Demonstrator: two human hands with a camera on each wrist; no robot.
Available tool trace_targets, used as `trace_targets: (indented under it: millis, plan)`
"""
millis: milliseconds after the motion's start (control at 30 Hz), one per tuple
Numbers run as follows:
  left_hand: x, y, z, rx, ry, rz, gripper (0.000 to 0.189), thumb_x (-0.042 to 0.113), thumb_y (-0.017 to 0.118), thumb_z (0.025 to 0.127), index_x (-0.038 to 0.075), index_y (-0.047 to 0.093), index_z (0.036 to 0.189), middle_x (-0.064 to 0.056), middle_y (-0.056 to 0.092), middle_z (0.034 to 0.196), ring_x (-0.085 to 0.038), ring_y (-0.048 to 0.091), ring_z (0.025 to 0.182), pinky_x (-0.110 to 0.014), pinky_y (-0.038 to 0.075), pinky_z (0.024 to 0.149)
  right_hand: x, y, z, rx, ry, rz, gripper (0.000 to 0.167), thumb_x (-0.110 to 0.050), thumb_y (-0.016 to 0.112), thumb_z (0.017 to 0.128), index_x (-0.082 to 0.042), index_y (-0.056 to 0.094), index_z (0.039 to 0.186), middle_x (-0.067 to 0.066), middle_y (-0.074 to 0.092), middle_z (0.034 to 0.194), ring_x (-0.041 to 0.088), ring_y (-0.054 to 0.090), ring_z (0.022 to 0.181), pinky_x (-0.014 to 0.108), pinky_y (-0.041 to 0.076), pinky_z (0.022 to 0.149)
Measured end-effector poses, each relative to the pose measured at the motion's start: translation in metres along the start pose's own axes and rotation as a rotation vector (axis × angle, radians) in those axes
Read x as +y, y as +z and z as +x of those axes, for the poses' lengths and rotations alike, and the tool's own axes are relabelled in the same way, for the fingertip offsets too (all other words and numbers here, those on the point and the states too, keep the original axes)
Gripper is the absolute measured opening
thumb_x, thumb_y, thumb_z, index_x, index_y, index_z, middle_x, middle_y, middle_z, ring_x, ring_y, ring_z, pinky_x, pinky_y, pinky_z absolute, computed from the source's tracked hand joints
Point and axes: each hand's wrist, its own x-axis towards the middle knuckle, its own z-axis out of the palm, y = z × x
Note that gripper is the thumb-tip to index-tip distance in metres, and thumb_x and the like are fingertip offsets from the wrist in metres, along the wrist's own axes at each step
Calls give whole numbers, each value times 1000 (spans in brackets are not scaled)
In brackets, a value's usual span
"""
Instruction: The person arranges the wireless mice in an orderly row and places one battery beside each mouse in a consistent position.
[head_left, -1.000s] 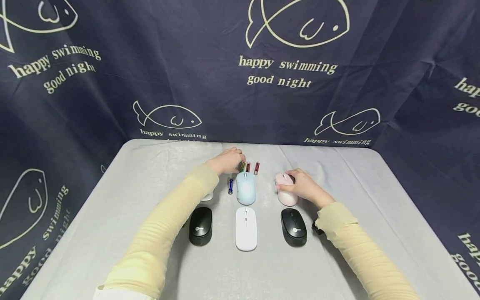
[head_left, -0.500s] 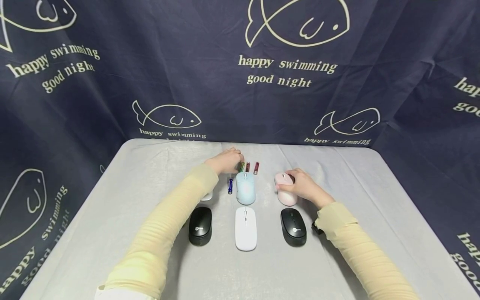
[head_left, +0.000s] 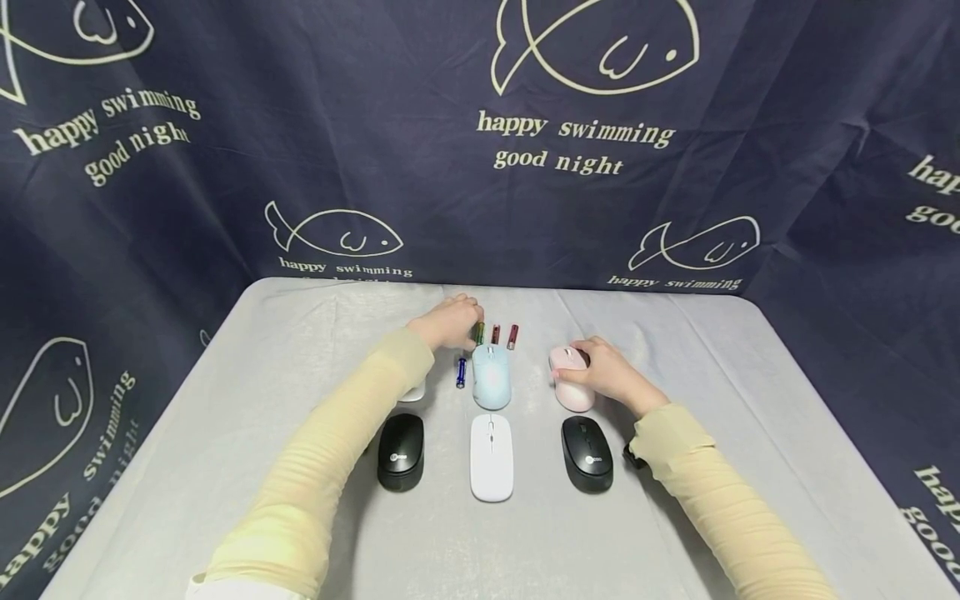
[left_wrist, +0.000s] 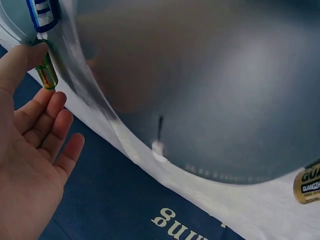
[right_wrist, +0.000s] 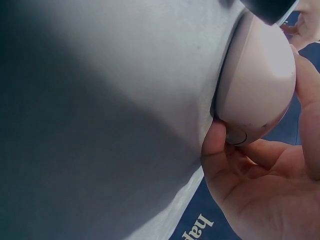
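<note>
My left hand (head_left: 450,322) pinches a green battery (head_left: 480,334) between thumb and fingertip near the back of the table; the left wrist view shows the same green battery (left_wrist: 48,76) held by its ends. Two red batteries, one (head_left: 496,334) nearer and one (head_left: 513,337) farther right, lie beside it. A blue battery (head_left: 461,372) rests left of the light blue mouse (head_left: 491,379). On the right, my right hand (head_left: 606,371) grips a pink mouse (head_left: 572,395) at its sides, which is also clear in the right wrist view (right_wrist: 260,75).
Closer to me lie a black mouse (head_left: 401,452), a white mouse (head_left: 492,460) and another black mouse (head_left: 587,454). My left sleeve partly covers another white mouse (head_left: 415,393). A gold battery (left_wrist: 307,186) shows in the left wrist view. A dark fish-patterned curtain (head_left: 480,217) hangs behind the table.
My left hand has shifted slightly left, and the green battery has moved with it, away from the red ones. My right hand stays on the pink mouse.
</note>
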Motion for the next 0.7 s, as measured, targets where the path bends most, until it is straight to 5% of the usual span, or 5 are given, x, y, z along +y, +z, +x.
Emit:
trace_targets:
  millis: [433, 700]
  plan:
    - [-2, -6, -10, 47, -40, -6, 47, 33, 76, 75, 7, 62, 112, -6, 59, 109, -24, 48, 106, -37, 40, 97, -1, 0, -1, -1, 1, -5, 76, -45, 75, 75, 10, 54, 124, 27, 54, 118, 43, 51, 111, 53, 41, 94]
    - [-7, -11, -21, 54, -47, -13, 53, 35, 74, 76, 6, 60, 118, -8, 58, 119, -26, 47, 116, -39, 35, 106, -2, -1, -1, -6, 9, -17, 77, -46, 74, 75, 9, 53, 125, 26, 54, 119, 43, 50, 111, 54, 42, 93]
